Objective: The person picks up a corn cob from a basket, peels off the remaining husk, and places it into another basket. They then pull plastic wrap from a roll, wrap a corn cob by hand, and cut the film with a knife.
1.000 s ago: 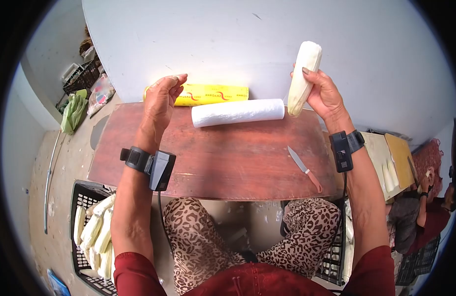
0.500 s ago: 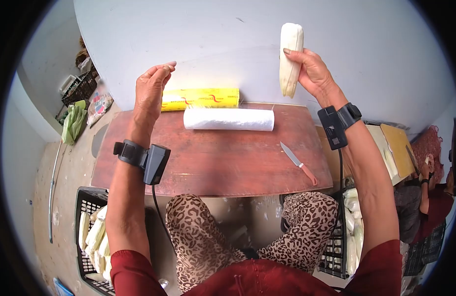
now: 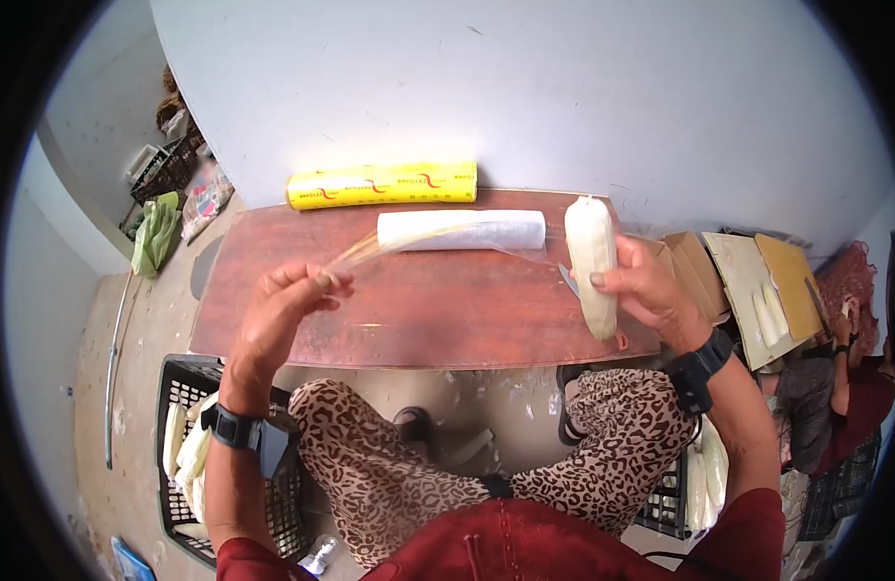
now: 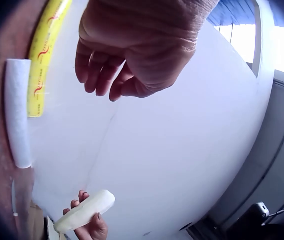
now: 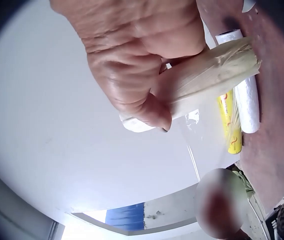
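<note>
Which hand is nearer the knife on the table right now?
Right. The right hand, gripping the wrapped corn, sits directly over the knife; the left hand pinches film far across the table.

Glossy clear film (image 3: 423, 239) — reddish wooden table (image 3: 438, 315)

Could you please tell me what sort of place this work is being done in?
Probably a small food-packing workshop: a wooden table with wrap rolls, crates of pale husked corn on the floor, and the right hand holding a cob.
</note>
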